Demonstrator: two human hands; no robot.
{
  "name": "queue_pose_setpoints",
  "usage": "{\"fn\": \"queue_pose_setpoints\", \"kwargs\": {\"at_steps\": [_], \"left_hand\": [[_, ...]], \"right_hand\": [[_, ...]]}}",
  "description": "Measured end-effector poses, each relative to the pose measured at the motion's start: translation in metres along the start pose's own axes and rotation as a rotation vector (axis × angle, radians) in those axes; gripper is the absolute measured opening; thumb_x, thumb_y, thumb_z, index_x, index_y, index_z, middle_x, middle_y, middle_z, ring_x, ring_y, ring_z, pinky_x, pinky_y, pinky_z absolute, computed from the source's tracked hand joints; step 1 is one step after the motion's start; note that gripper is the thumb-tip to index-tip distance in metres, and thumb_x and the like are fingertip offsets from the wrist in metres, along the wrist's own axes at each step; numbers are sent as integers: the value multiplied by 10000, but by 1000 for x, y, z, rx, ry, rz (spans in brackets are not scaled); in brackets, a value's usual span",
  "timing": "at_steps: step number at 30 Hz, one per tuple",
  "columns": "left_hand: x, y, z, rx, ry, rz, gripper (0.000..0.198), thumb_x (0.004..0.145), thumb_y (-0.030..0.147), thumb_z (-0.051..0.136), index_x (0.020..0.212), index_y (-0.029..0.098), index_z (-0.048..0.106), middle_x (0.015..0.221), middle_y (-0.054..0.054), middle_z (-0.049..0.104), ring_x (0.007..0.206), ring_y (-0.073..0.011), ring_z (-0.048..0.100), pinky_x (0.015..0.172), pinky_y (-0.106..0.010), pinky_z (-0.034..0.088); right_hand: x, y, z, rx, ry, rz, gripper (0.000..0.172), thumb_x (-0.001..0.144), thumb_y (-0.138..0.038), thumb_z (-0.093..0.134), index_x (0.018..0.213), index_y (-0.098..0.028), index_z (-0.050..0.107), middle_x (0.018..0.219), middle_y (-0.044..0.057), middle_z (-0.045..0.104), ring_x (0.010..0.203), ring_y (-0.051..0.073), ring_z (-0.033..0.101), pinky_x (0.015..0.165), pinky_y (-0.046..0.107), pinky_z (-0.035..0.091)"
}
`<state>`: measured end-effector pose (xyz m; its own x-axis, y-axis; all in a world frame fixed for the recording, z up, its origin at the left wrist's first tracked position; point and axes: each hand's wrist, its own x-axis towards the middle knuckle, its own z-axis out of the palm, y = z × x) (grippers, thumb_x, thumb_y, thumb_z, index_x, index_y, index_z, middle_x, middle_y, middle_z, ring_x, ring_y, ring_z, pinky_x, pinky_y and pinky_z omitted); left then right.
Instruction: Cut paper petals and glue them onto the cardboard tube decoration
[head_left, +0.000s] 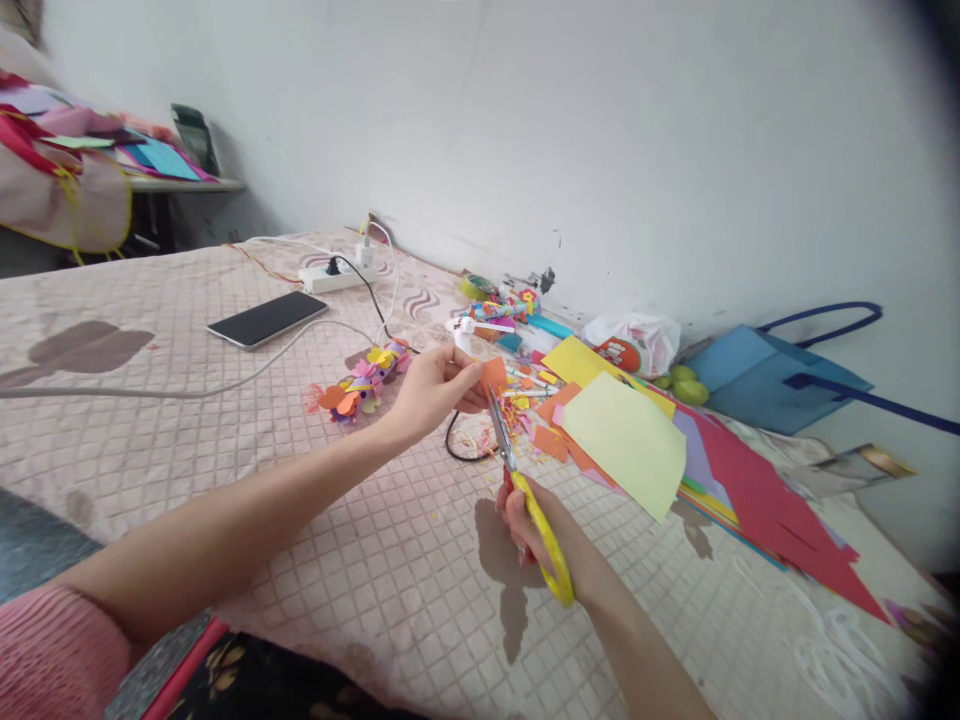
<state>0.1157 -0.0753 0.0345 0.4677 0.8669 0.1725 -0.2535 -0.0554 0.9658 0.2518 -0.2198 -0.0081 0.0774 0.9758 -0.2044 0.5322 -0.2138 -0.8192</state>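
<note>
Between thumb and fingers, my left hand (pixel 439 392) pinches a small piece of orange paper (pixel 493 374). My right hand (pixel 546 520) grips scissors (pixel 504 435) with yellow and red handles. Their blades point away from me, and the tips touch or overlap the lower edge of the orange paper; whether they are cutting into it I cannot tell. Just left of my left hand lies a purple stick-like craft piece covered with colourful paper flowers (pixel 360 382). Small paper scraps (pixel 517 402) are scattered beyond the blades.
Coloured paper sheets (pixel 626 440) spread to the right, with a blue bag (pixel 780 375) behind. A white glue gun (pixel 465 328) and green tape roll (pixel 478 287) are near the wall. Left are a phone (pixel 268 320) and power strip (pixel 337 277); cables cross the cloth.
</note>
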Motion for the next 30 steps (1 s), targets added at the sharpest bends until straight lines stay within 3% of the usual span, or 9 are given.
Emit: {"fn": "queue_pose_setpoints", "kwargs": {"at_steps": [7, 19, 26, 30], "left_hand": [[0, 0, 0, 14, 7, -2, 183, 778, 282, 576, 751, 151, 453, 617, -29, 647, 543, -139, 650, 522, -246, 553], [0, 1, 0, 15, 10, -3, 189, 775, 286, 580, 748, 154, 448, 610, -21, 639, 539, -141, 648, 517, -251, 553], [-1, 1, 0, 9, -2, -4, 194, 770, 297, 583, 750, 157, 451, 609, -28, 651, 549, -141, 650, 532, -250, 552], [-1, 1, 0, 14, -13, 10, 206, 766, 312, 588, 757, 154, 457, 634, -41, 657, 559, -146, 654, 536, -252, 553]], "right_hand": [[0, -6, 0, -30, 26, 39, 562, 707, -762, 287, 679, -204, 359, 486, -67, 364, 341, 64, 361, 328, 197, 347], [3, -2, 5, 37, 61, 180, 513, 709, -714, 387, 715, -201, 395, 459, -82, 337, 314, 60, 338, 279, 184, 329], [0, -2, -1, 76, -19, -10, 553, 742, -731, 297, 799, -193, 414, 520, -74, 348, 372, 63, 351, 348, 195, 363], [0, 0, -1, 60, -28, -5, 577, 733, -748, 269, 806, -195, 416, 520, -72, 350, 382, 72, 361, 355, 204, 371]]}}
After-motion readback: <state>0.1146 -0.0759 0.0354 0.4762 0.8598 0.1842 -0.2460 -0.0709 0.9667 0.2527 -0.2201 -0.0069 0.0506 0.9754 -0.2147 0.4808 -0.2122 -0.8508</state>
